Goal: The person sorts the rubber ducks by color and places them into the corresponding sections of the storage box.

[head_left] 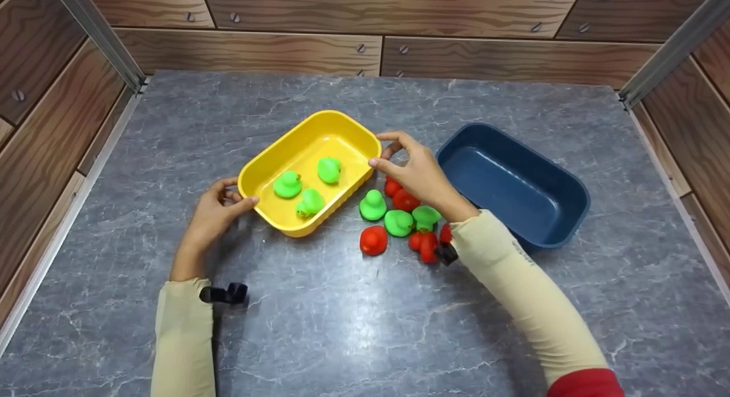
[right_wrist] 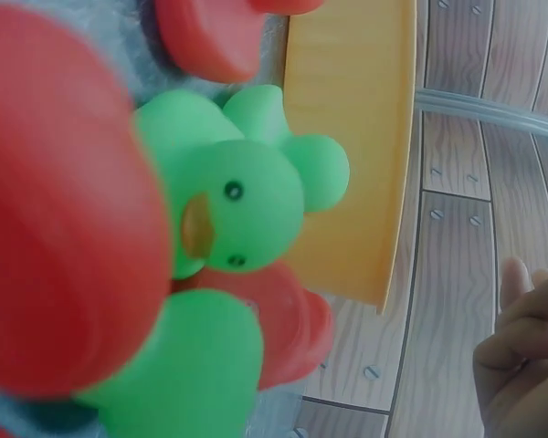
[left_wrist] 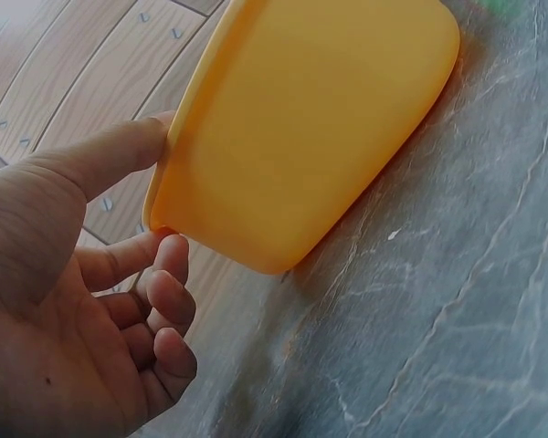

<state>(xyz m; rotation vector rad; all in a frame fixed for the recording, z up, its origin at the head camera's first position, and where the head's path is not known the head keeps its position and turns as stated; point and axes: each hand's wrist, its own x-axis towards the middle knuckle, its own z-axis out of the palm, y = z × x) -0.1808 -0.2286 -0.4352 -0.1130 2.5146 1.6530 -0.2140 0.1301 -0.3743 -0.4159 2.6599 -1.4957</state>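
Observation:
A yellow plastic tub [head_left: 308, 129] has three green rubber ducks inside, one of them a green duck [head_left: 287, 184] near its left end. My left hand [head_left: 212, 215] pinches the tub's left end, its thumb on the rim and the other fingers curled beside it in the left wrist view. At the tub's right corner, my right hand [head_left: 419, 171] holds the rim between thumb and forefinger. Close below that hand lies a cluster of ducks, with a green duck [head_left: 373, 205] and a red duck [head_left: 373, 240] at its left side. My right forearm hides part of the cluster.
A dark blue tub [head_left: 516, 197] stands to the right, partly behind my right forearm. Grey marbled tabletop [head_left: 319, 323] lies under everything. Wood-patterned walls [head_left: 365, 12] enclose the back and sides.

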